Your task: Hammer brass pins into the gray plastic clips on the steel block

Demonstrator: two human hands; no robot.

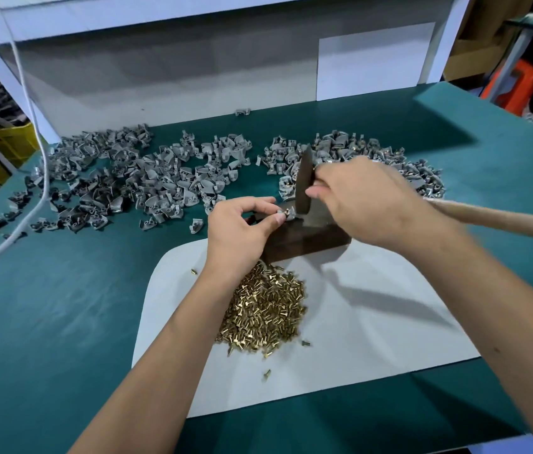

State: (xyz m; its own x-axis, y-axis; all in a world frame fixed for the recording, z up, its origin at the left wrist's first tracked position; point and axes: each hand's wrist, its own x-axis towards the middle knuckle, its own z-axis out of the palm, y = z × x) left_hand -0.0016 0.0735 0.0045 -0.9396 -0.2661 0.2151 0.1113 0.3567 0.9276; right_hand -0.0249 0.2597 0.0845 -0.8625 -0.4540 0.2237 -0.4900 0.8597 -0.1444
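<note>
The brass pin (286, 211) sits in the gray clip (283, 215) my left hand (242, 229) pinches on the steel block (304, 239), so my right hand (361, 199), gripping the hammer (304, 181), should tap straight down and miss my fingertips (280, 218).

Premises: a small-parts assembly workshop. Evidence: a desk covered in dark green matting (62, 322) carries bulk heaps of identical gray plastic clips (147, 178), unsorted, and a loose pile of small brass pins (265, 316) on a white sheet (373, 322). A dark rectangular steel block (307, 242) serves as an anvil. Yellow (10, 142) and orange (517, 86) plastic storage crates stand beside the desk.
</note>
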